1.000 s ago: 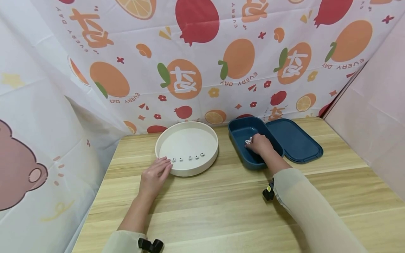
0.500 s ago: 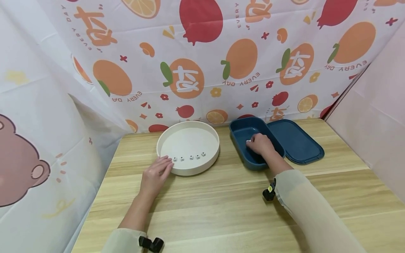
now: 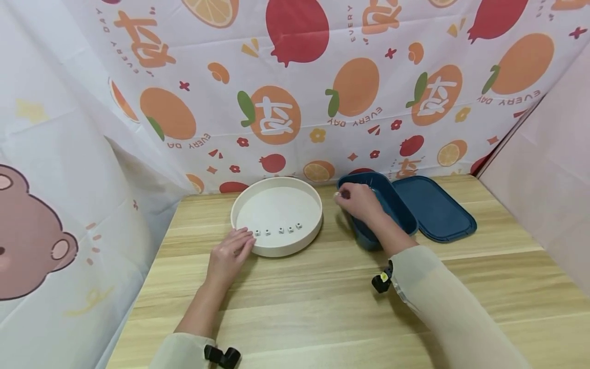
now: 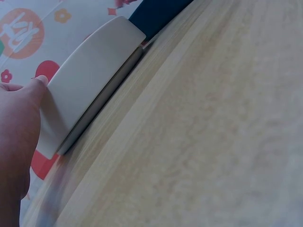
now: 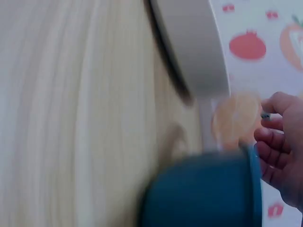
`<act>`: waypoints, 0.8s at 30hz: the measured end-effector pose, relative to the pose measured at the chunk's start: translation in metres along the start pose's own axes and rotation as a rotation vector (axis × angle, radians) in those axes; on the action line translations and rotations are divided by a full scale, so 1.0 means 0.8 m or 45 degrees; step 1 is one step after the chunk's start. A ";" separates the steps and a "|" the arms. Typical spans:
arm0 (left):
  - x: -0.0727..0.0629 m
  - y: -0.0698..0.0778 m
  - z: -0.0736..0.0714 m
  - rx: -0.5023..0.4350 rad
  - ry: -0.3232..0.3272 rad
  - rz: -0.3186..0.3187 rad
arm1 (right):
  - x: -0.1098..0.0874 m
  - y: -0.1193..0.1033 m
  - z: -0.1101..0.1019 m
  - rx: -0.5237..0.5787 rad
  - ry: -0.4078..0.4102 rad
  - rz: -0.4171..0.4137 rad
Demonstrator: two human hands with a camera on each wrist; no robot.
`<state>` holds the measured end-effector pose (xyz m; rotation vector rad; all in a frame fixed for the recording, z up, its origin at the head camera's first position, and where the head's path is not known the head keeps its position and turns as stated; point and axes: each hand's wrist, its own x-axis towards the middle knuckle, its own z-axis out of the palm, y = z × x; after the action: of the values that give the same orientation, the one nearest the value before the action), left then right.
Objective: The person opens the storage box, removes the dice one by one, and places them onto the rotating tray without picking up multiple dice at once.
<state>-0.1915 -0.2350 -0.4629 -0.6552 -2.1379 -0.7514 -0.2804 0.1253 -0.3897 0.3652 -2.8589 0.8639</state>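
Observation:
A round cream tray (image 3: 276,252) stands at the back of the table, with several small white dice (image 3: 281,230) in a loose row inside its near side. My left hand (image 3: 229,257) holds the tray's near-left rim, the thumb at the rim's edge in the left wrist view. Between thumb and fingertips my right hand (image 3: 361,202) pinches a single die (image 5: 265,115). That hand is raised over the left edge of a deep blue box (image 3: 403,210), on the side towards the tray. The hand and forearm hide much of the box's inside.
A flat blue lid (image 3: 435,210) lies against the right side of the box. Behind everything hangs a fruit-print cloth (image 3: 318,133), close to the table's back edge. The wooden table (image 3: 304,307) stretches out in front of the tray and box.
My right hand has come up out of the blue box and moved left with a die, after being down inside it. The left hand keeps its place on the tray rim.

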 end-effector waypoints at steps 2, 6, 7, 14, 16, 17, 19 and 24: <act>0.001 0.000 0.000 -0.003 0.002 0.006 | 0.005 -0.021 0.009 -0.014 -0.080 -0.071; 0.000 -0.001 -0.001 0.007 -0.014 0.005 | 0.013 -0.055 0.034 -0.097 -0.224 -0.186; 0.000 -0.001 -0.001 0.012 -0.026 -0.001 | 0.015 -0.061 0.041 -0.140 -0.245 -0.217; -0.003 0.002 -0.001 0.014 -0.038 -0.020 | 0.023 -0.079 0.082 -0.462 -0.334 -0.234; -0.003 0.002 0.000 0.011 -0.019 -0.002 | 0.024 -0.081 0.087 -0.467 -0.377 -0.167; -0.003 0.002 0.000 0.005 -0.017 -0.004 | 0.024 -0.083 0.088 -0.444 -0.398 -0.130; -0.002 0.002 -0.001 -0.004 -0.022 -0.015 | 0.025 -0.085 0.089 -0.400 -0.429 -0.068; 0.001 0.001 -0.002 -0.016 -0.024 -0.031 | 0.026 -0.090 0.086 -0.345 -0.459 -0.009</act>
<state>-0.1905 -0.2353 -0.4614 -0.6464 -2.1632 -0.7756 -0.2850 0.0244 -0.4045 0.5443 -3.2429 0.4326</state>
